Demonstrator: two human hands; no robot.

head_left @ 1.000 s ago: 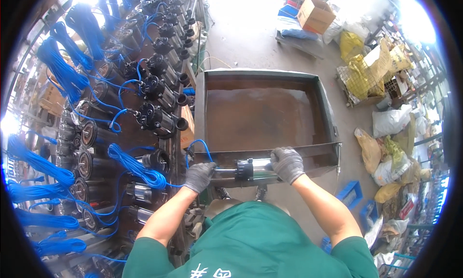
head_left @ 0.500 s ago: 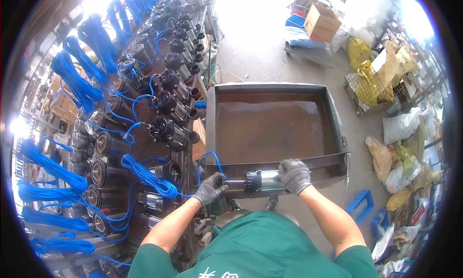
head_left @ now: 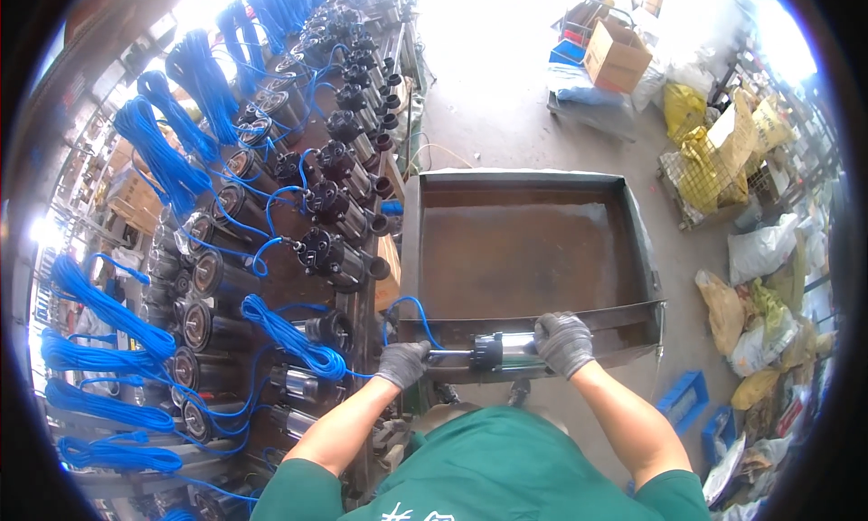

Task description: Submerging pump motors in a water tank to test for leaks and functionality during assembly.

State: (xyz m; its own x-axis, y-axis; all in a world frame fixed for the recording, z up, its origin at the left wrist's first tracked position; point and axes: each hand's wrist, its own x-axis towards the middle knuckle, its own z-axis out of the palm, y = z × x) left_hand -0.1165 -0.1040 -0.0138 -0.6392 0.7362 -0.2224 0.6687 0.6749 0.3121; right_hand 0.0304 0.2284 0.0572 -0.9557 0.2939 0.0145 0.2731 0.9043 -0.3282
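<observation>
A shiny metal cylinder with a black ribbed collar and a thin rod, like a submersible pump [head_left: 517, 347], lies level over the near edge of a tank [head_left: 646, 250]. My left hand [head_left: 400, 365], in a dark grey glove, is closed around the rod end at its left. My right hand [head_left: 564, 344], gloved alike, wraps the right end of the cylinder and hides that end. A blue cable [head_left: 421, 309] loops up beside my left hand toward a coiled blue bundle [head_left: 294, 338] on the left.
Brown liquid [head_left: 529, 254] fills much of the tank. On the left, a bench carries rows of similar black-and-metal pumps [head_left: 333, 254] with blue cable coils [head_left: 163, 155]. At right stand sacks [head_left: 764, 248], blue crates [head_left: 683, 399] and a cart with a cardboard box [head_left: 617, 56].
The whole view has shifted slightly, so the scene sits lower and further right. Both hands keep their hold on the pump, which stays nearly in place over the tank's near edge.
</observation>
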